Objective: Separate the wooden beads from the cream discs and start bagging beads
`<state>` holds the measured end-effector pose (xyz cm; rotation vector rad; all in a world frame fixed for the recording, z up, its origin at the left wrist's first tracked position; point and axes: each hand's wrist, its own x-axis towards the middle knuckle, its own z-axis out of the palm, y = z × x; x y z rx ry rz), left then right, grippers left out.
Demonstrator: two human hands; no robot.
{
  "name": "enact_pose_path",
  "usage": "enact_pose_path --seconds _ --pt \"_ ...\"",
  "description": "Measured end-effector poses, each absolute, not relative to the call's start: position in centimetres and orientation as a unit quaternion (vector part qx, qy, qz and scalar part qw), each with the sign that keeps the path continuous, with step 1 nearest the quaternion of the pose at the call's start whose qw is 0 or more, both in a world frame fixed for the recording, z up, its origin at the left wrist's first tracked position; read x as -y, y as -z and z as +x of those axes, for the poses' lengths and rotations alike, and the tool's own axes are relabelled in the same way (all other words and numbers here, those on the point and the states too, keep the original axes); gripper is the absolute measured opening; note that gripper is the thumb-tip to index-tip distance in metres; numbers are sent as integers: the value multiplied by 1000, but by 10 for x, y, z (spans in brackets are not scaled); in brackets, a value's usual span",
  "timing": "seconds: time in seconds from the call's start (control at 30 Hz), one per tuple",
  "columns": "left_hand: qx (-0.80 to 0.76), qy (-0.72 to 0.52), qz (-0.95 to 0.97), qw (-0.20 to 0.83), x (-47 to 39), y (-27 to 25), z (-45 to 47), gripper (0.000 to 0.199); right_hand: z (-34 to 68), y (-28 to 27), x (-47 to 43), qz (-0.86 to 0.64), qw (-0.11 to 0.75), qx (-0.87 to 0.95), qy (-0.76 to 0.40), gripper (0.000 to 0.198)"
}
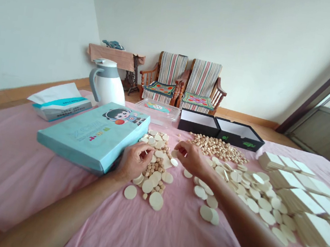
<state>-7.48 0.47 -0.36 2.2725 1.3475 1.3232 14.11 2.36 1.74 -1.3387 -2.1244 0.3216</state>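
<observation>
A round wooden disc [174,153] is at the fingertips of the right hand [190,158], raised just beside the near mixed pile [157,175] of discs and small wooden cubes. The right fingers look closed on its edge, thumb against forefinger. The left hand [136,161] is at the left side of that pile, thumb and forefinger drawn close together; a pale edge shows near their tips, but I cannot tell whether they grip it or merely pass in front of it. The step in hand seems to be handling single pieces over the pile. A next move with the disc would call for a light edge pinch and fingertips kept clear of the loose pieces below.

Right of the right hand spreads a larger heap of discs [254,189], with a heap of wooden cubes [219,148] behind it and stacked square wooden tiles [299,195] farther right. Beyond the cubes are two open black box trays [239,141]. A light-blue cartoon box [92,134] lies beside the left hand, with a tissue pack [62,110] and a thermal jug [110,87] past it. All rest on a pink cloth [107,226]; two wooden armchairs [171,73] stand by the wall.
</observation>
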Motion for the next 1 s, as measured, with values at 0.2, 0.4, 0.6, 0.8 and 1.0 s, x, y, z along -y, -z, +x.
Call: enact_pose_path --seconds 0.2,0.4,0.6,0.8,1.0 --pt "-445 -442 773 93 -6 6 -75 15 204 -34 22 -542 239 788 -170 15" --pt "-441 -439 780 64 -2 6 -71 16 236 -27 56 -610 312 722 -98 18" --pt "-403 -371 835 56 7 -8 -53 19 246 -16 75 -604 415 676 -75 20" --pt "-341 -235 909 46 -4 -20 -21 27 262 -3 74 -617 457 639 41 19" --pt "-349 -167 922 9 -21 -8 -4 19 270 -1 74 -617 455 641 32 19"
